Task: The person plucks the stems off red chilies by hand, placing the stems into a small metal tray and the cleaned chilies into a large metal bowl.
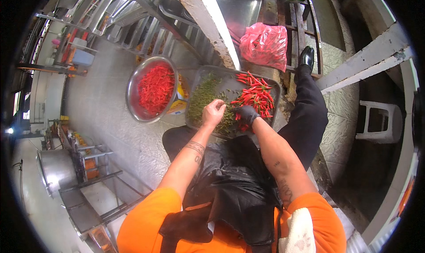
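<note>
A rectangular metal tray point(229, 77) lies before me. Green chili stems point(204, 95) cover its left part, and whole red chilies point(257, 95) with green stems are heaped on its right. My bare left hand point(213, 113) is over the stems, thumb and fingertips close together; whether anything is between them is too small to tell. In a black glove, my right hand point(246, 115) is at the lower left edge of the chili heap, its fingers curled and partly hidden. A steel bowl point(131, 97) full of red chilies point(156, 90) stands left of the tray.
Beyond the tray, a pink plastic bag point(264, 45) of chilies rests on a slatted rack point(300, 19). White metal posts slant past the tray, one point(212, 24) behind it and one point(365, 58) at right. A yellow box point(179, 102) is beside the bowl. A white plastic stool point(382, 122) is far right.
</note>
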`<action>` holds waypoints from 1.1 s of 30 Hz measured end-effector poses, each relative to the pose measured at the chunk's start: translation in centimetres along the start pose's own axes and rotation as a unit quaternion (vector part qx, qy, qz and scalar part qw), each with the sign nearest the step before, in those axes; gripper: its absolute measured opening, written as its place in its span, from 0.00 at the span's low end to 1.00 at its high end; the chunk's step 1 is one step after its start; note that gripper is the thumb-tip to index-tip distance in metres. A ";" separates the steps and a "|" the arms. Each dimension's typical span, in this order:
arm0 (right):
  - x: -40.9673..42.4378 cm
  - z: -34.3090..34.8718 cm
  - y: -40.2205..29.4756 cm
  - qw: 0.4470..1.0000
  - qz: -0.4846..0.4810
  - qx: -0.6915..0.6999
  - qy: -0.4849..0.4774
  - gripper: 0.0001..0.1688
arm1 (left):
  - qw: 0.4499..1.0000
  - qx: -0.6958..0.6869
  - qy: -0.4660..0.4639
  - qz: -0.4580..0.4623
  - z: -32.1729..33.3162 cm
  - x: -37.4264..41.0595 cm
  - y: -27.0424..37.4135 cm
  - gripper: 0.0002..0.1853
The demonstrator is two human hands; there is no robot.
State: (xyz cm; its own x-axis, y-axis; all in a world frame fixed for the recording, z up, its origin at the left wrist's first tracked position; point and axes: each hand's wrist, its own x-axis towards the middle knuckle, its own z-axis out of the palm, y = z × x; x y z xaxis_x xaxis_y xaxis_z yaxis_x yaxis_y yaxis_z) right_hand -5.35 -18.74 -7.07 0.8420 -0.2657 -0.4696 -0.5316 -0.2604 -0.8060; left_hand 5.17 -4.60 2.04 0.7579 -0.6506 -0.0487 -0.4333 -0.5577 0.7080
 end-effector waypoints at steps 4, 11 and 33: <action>-0.6 1.3 -3.4 0.873 0.193 0.447 0.007 0.15 | 0.982 -0.173 0.002 -0.077 0.3 -1.4 0.3 0.08; 1.3 1.4 4.6 0.923 0.025 0.372 -0.094 0.23 | 0.981 -0.194 -0.025 -0.016 1.7 -1.3 3.0 0.09; 0.3 0.7 2.3 0.989 -0.069 0.129 0.026 0.23 | 0.983 0.116 -0.141 -0.013 6.8 8.5 6.5 0.17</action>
State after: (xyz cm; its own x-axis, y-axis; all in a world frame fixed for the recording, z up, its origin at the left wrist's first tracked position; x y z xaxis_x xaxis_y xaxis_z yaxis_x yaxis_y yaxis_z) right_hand -6.27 -18.75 -9.30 0.8958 -0.2925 -0.3347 -0.3650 -0.0545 -0.9294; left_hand 5.50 -17.25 1.49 0.6190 -0.7331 -0.2817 -0.5399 -0.6577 0.5253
